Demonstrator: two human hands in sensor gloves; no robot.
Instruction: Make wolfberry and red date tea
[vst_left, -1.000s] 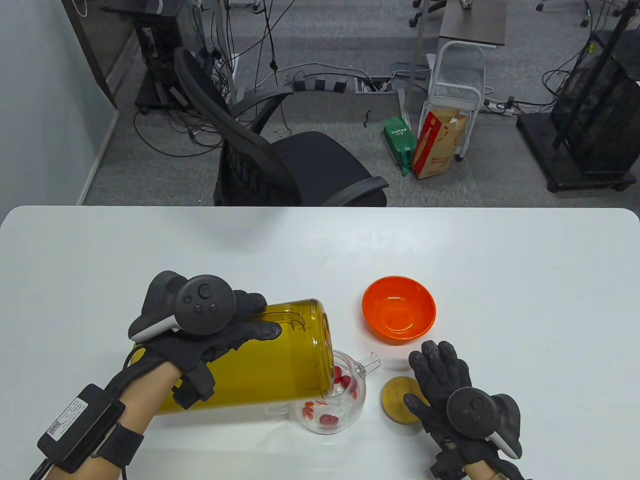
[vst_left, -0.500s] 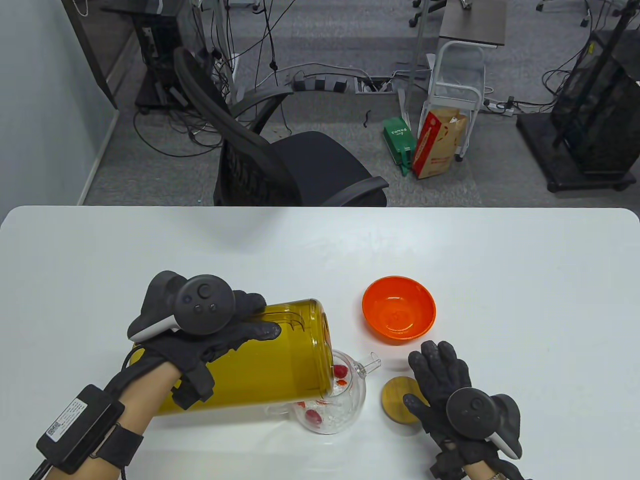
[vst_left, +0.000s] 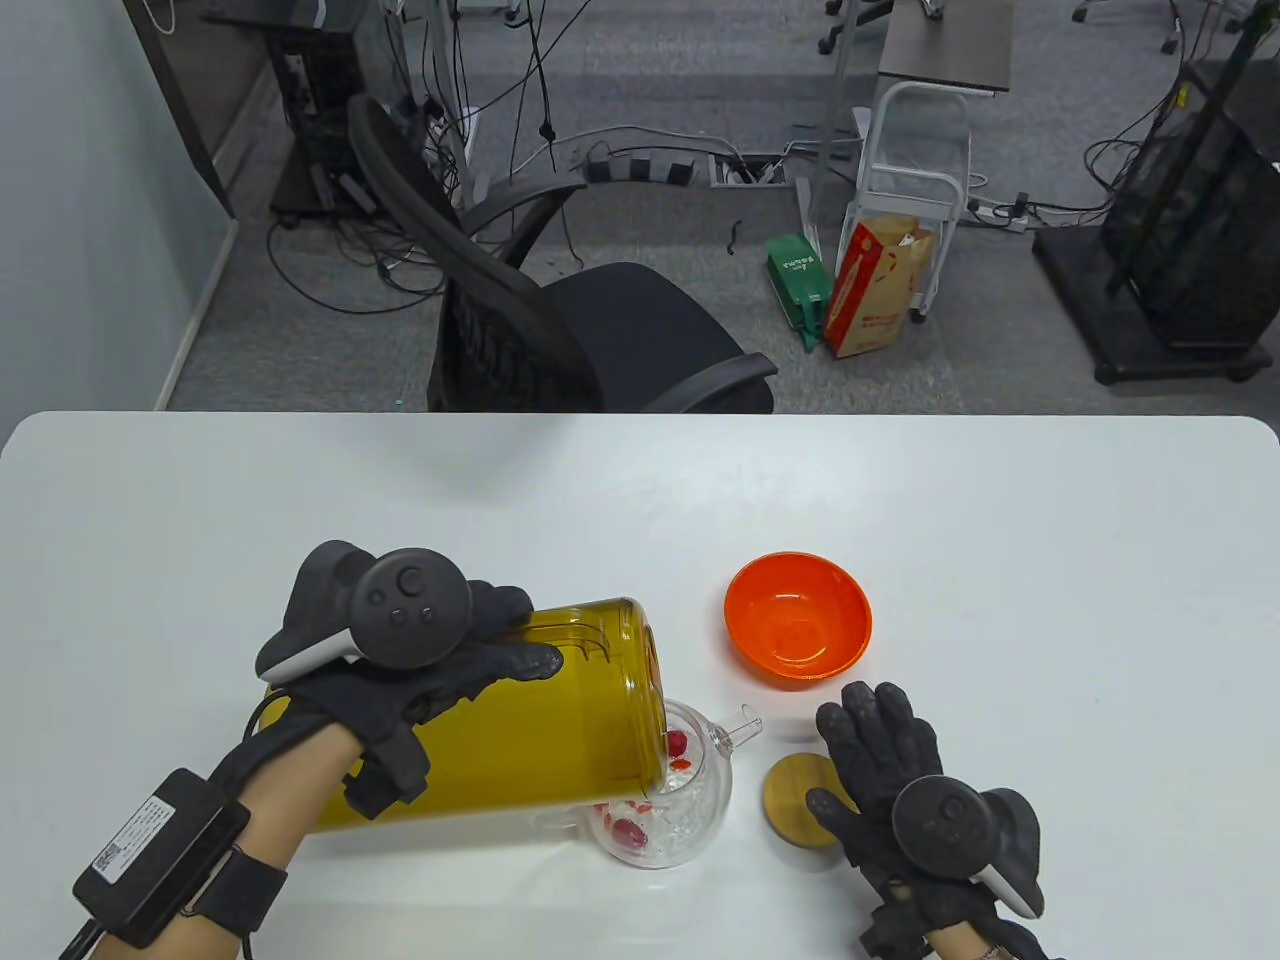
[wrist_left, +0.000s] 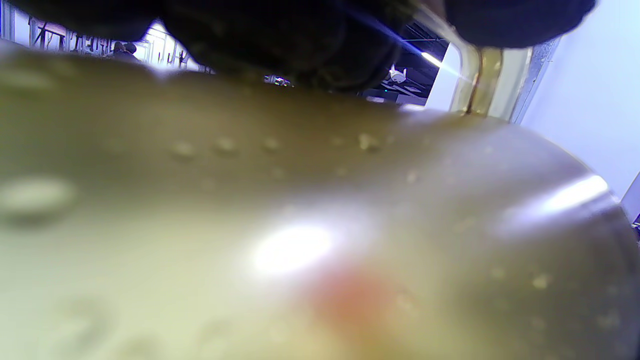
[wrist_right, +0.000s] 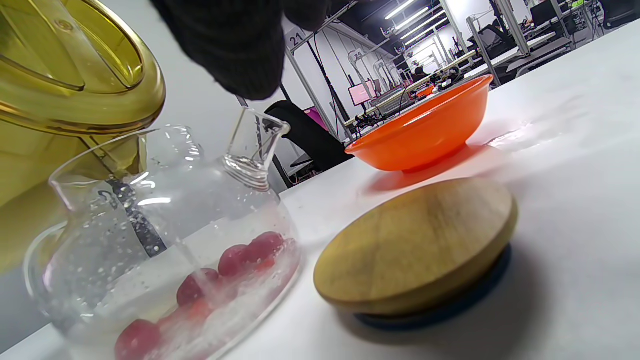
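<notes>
My left hand (vst_left: 430, 670) grips a yellow transparent pitcher (vst_left: 540, 720) and holds it tipped on its side, mouth over a small glass teapot (vst_left: 680, 800). Water streams from the pitcher (wrist_right: 60, 75) into the teapot (wrist_right: 165, 250), where red dates (wrist_right: 240, 257) float. The pitcher wall (wrist_left: 300, 225) fills the left wrist view. My right hand (vst_left: 890, 770) rests flat and open on the table, its thumb at the edge of a round wooden lid (vst_left: 800, 800), which also shows in the right wrist view (wrist_right: 415, 245). An empty orange bowl (vst_left: 797, 630) stands behind the teapot.
The white table (vst_left: 1050, 560) stretches wide to the right and back. An office chair (vst_left: 540, 310) stands beyond the far edge. The orange bowl (wrist_right: 425, 130) sits close behind the lid.
The dates in the teapot have shifted about as water keeps pouring in. Both hands and the pitcher have stayed in place.
</notes>
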